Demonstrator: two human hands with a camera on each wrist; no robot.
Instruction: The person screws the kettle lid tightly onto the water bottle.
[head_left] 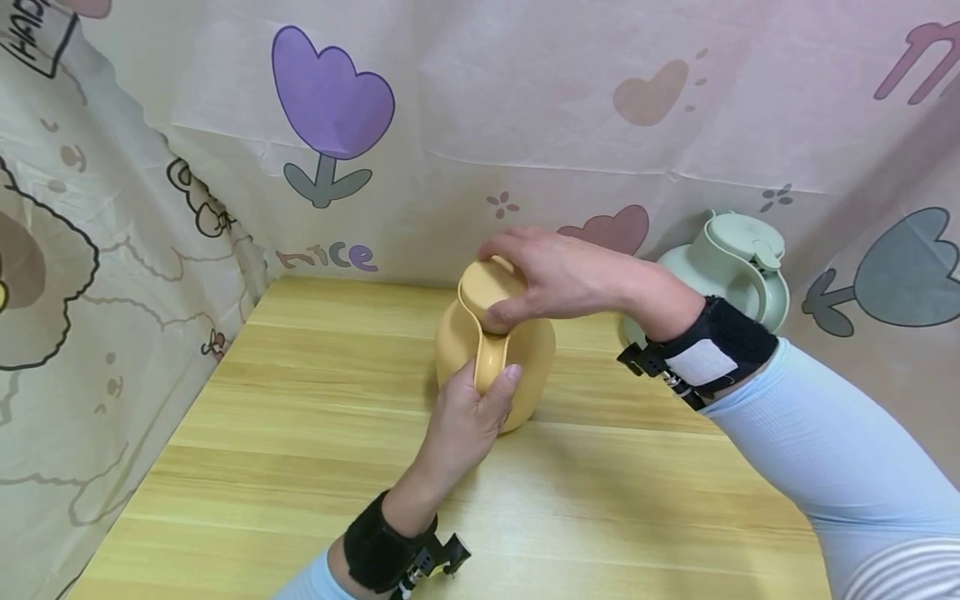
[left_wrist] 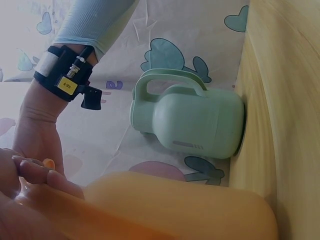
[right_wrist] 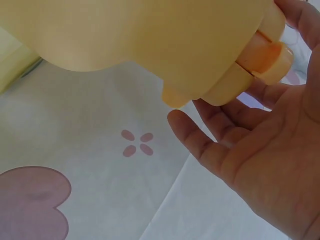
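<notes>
A yellow insulated jug (head_left: 536, 367) stands upright on the wooden table. My left hand (head_left: 461, 421) grips its handle (head_left: 491, 360), with the thumb lying along the handle's right side. From above, my right hand (head_left: 566, 275) holds the round lid (head_left: 483, 283), thumb at the near side and fingers round the far side. In the right wrist view, those fingers (right_wrist: 215, 150) curve about the lid, where an orange-yellow tab (right_wrist: 275, 62) sticks out. The jug's body (left_wrist: 185, 205) fills the bottom of the left wrist view.
A pale green jug (head_left: 682, 267) of similar shape stands at the back right of the table, partly behind my right forearm. A printed cloth (head_left: 465, 100) hangs behind the table (head_left: 300, 417) and along its left side.
</notes>
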